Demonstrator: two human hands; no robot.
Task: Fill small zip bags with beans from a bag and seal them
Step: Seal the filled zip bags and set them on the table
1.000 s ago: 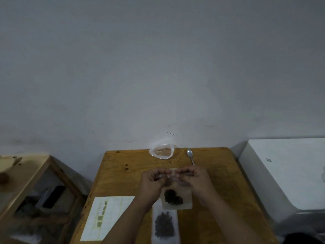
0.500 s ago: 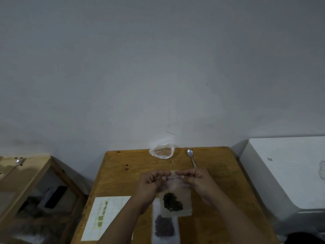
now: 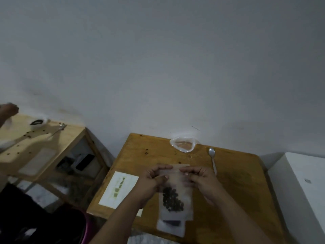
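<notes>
Clear plastic small zip bag [image 3: 175, 196], partly filled with dark beans [image 3: 172, 200], hangs upright above the wooden table [image 3: 237, 182], gripped at its top strip from both sides. Left hand [image 3: 152, 180] and right hand [image 3: 202, 180] each have their fingers [image 3: 162, 167] pinched closed on that strip. A second bean-filled clear bag [image 3: 171, 228] lies flat on the table directly below; a metal spoon [image 3: 212, 158] and a crumpled open plastic bag [image 3: 183, 144] rest farther back.

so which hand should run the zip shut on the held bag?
Probably the right hand. Both hands pinch the top strip of the zip bag, but the left hand grips the end corner and can anchor; the right's fingers sit on the strip near its middle, with free strip beside them.
</notes>
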